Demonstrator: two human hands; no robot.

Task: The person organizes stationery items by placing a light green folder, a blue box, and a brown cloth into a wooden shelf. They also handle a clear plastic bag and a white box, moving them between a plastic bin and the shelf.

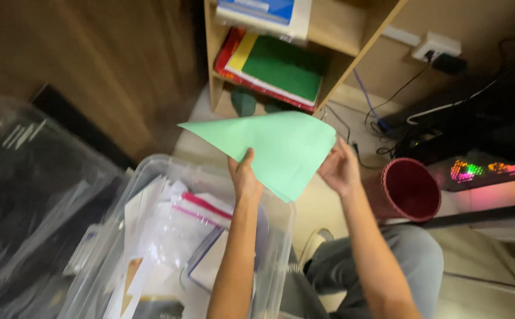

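Note:
A folded light green paper sheet (275,147) is held up in the air between both hands, above the floor in front of a wooden shelf. My left hand (244,176) pinches its lower left part, thumb on the front. At the sheet's right edge my right hand (340,168) grips it with the fingers behind the paper. Below my left forearm stands a clear plastic bin (151,171) holding several papers, envelopes and clear plastic sleeves.
A wooden shelf (352,56) holds a stack of green, yellow and red folders (278,68) and a blue-and-white box (266,12). A dark red bucket (408,189) stands at right beside a lit computer case (482,171) and cables. Clear plastic wrap (27,183) lies at left.

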